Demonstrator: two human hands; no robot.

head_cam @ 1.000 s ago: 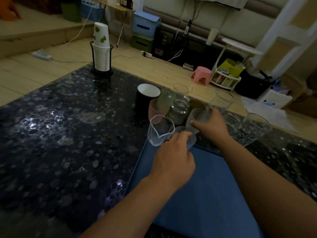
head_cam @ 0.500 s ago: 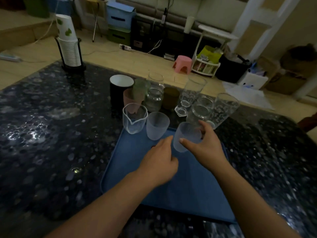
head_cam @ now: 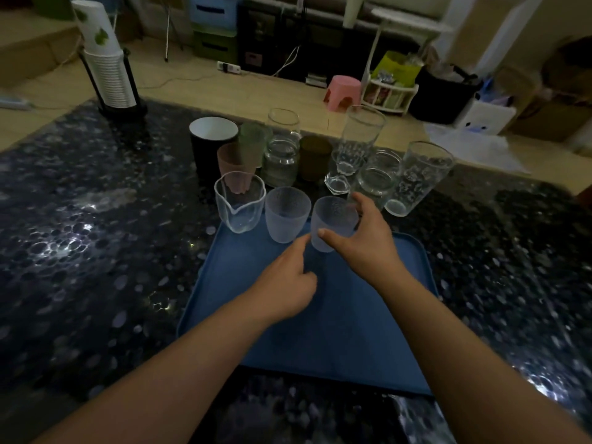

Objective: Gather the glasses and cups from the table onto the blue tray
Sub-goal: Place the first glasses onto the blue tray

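blue tray (head_cam: pixel 320 341) near half open, cups (head_cam: pixel 287 218) crowding far edge, glasses (head_cam: pixel 416 177) beyond

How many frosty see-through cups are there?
2. One frosted cup stands at the blue tray's far edge, beside the clear spouted cup. The right hand grips the other frosted cup just to its right. More might hide behind the glasses.

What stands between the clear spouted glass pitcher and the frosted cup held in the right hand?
In the head view, a second frosted cup stands between the clear spouted glass pitcher and the frosted cup gripped by the right hand, along the blue tray's far edge.
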